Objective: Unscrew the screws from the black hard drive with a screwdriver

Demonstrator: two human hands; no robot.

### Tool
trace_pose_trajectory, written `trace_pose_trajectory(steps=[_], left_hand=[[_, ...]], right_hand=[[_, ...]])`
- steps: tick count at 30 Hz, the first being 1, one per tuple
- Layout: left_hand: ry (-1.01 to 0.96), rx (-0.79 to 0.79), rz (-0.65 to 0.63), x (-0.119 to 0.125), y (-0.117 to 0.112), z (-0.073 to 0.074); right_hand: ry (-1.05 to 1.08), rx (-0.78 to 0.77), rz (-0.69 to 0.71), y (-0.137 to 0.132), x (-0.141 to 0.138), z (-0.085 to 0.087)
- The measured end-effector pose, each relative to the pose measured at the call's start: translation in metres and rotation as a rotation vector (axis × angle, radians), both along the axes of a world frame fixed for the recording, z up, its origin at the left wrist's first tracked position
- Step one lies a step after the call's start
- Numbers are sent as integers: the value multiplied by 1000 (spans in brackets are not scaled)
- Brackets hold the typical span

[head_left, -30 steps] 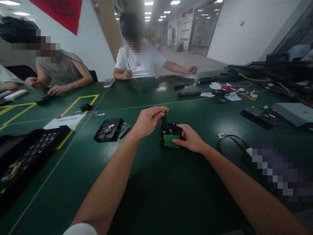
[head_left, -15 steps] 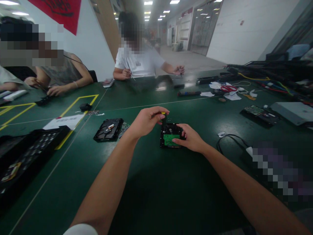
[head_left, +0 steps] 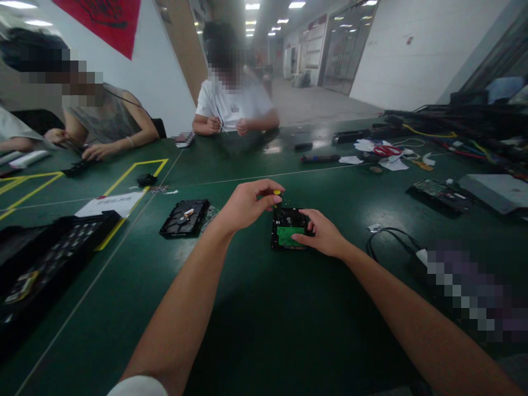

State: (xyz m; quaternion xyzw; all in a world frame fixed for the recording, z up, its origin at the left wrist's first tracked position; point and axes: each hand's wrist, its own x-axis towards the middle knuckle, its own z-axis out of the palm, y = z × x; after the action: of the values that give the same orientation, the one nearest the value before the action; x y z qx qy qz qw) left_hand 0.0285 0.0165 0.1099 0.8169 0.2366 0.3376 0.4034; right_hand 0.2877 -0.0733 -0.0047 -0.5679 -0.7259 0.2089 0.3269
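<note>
A black hard drive point(head_left: 287, 222) with a green circuit board facing up lies on the green table point(head_left: 264, 308) in front of me. My left hand point(head_left: 246, 205) pinches a small screwdriver with a yellow cap point(head_left: 276, 193), held upright over the drive's far edge. My right hand point(head_left: 320, 233) rests on the drive's right side, fingers curled on it and holding it down. A few tiny screws lie just beyond the drive.
A second opened hard drive point(head_left: 184, 218) lies to the left beside a small board. A black tray point(head_left: 45, 258) sits at far left, a black cable point(head_left: 385, 242) at right, boards and tools at back right. Two other people work across the table.
My hands have barely moved; the screwdriver stays over the drive. The person opposite in the white shirt has drawn the outstretched arm back in front of the chest.
</note>
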Motion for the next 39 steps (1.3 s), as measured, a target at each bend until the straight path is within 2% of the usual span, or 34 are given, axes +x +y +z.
trace_pose_trajectory(steps=[6,11,14,19,23,25,34,39], left_hand=[[71,226,222,3,-7,8],[65,259,304,6,-3,3],[41,229,284,7,-3,-1],[-21,88,168,12,-7,-4],[29,187,164,14,-8,-4],[56,188,155,15,-7,-5],[-25,-111,-31,19,-9,-10],[-80,-249,-40,19,-9,-7]], right_hand=[[-2,-22,-10,0,0,0],[1,-28,-16,0,0,0],[9,-29,-9,0,0,1],[16,-35,-5,-1,0,3],[23,-17,-8,-1,0,1],[19,-7,-19,0,0,0],[75,-34,-57,3,-2,-1],[121,-44,-93,3,-2,0]])
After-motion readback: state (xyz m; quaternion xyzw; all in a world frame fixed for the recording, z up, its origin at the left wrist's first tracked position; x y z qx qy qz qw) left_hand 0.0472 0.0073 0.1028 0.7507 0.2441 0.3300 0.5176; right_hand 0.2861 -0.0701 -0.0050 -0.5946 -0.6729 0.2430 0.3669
